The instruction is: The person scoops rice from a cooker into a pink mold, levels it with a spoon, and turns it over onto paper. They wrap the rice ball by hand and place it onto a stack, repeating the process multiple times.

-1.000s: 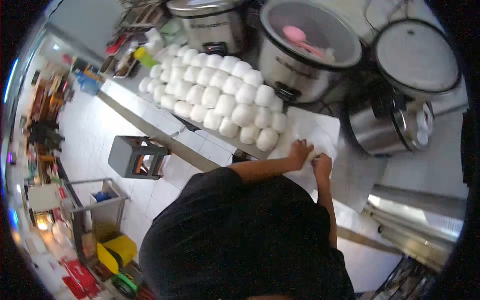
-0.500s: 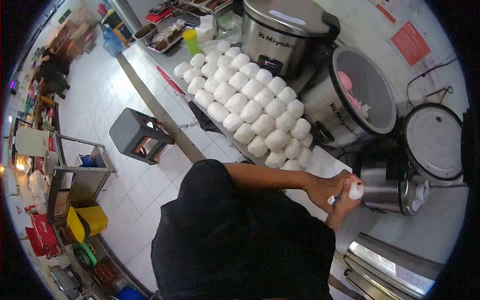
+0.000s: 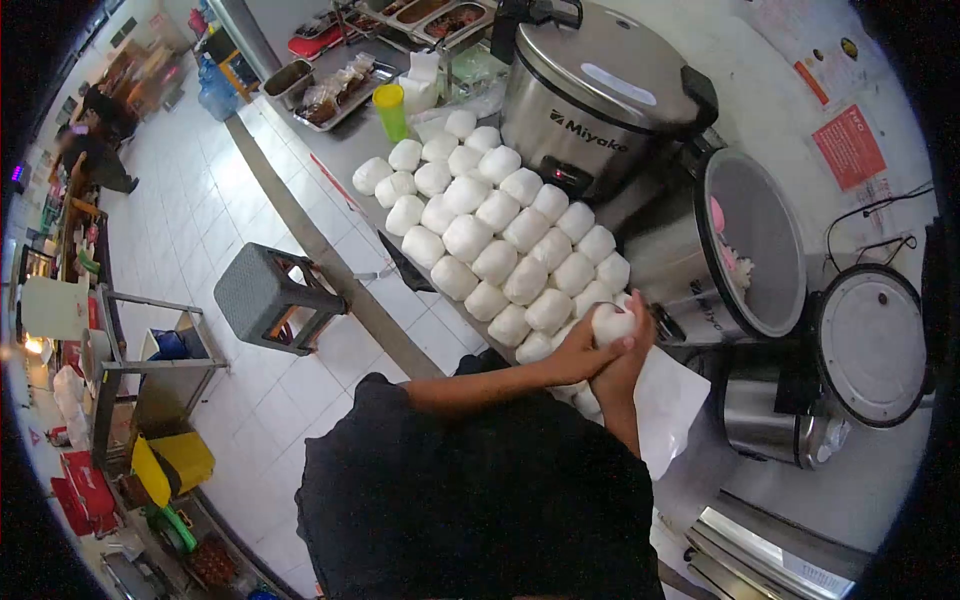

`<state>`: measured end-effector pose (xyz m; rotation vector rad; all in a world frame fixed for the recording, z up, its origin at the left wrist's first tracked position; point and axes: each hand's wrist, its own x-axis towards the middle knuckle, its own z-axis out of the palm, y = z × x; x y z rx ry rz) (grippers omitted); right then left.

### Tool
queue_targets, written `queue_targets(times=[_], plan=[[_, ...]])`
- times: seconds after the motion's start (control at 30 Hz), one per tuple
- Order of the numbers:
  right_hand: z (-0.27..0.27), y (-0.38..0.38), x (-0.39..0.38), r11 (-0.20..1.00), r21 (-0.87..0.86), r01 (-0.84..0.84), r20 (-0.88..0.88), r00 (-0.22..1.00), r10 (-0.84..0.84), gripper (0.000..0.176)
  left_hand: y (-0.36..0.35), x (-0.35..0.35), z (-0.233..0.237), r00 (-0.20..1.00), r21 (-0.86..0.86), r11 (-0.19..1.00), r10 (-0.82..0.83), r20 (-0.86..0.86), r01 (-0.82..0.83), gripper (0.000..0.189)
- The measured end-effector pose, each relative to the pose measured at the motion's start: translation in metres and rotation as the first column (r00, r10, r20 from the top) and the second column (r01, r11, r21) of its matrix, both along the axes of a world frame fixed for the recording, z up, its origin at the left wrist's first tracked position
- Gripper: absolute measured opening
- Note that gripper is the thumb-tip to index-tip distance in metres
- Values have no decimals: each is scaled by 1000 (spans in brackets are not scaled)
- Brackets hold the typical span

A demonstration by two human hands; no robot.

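Left hand (image 3: pixel 578 358) and right hand (image 3: pixel 618 375) are pressing together around a white bundle (image 3: pixel 612 325), which is sitting near the packed rows (image 3: pixel 525 280) (contents hidden); uneven squeezing is risking a split, tight clearance a knock.

- One loose black cloth top (image 3: pixel 480 490).
- Its short left sleeve (image 3: pixel 378 398) has wavy edge.
- The left hand (image 3: pixel 580 358) and right hand (image 3: pixel 626 368) are bare.
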<state>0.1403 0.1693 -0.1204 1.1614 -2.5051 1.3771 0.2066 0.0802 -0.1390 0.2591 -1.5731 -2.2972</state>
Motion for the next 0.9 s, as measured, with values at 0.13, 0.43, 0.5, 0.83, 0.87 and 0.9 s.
queue_targets(times=[0.13, 0.43, 0.5, 0.83, 0.87, 0.9], plan=[[25, -41, 20, 954, 197, -224, 75, 974, 213, 98, -45, -6, 1, 981, -138, 971, 193, -21, -194, 53], [30, -46, 5, 977, 186, -104, 282, 958, 49, 109, -236, 16, -38, 536, -763, 476, 819, 205, -437, 46], [33, -25, 3, 935, 355, -10, 155, 987, -49, 96, -275, 30, -45, 328, -880, 383, 900, 287, -281, 53], [-106, 232, -27, 524, 534, 664, -92, 662, -744, 68, -285, 18, -134, 242, -905, 417, 873, 424, 81, 70], [-109, 242, -25, 463, 516, 721, -39, 560, -828, 74, -296, 19, -139, 285, -917, 356, 873, 396, 181, 73], [-146, 272, -20, 361, 584, 728, -155, 535, -830, 82, -282, 11, -111, 231, -898, 402, 870, 435, 176, 77]])
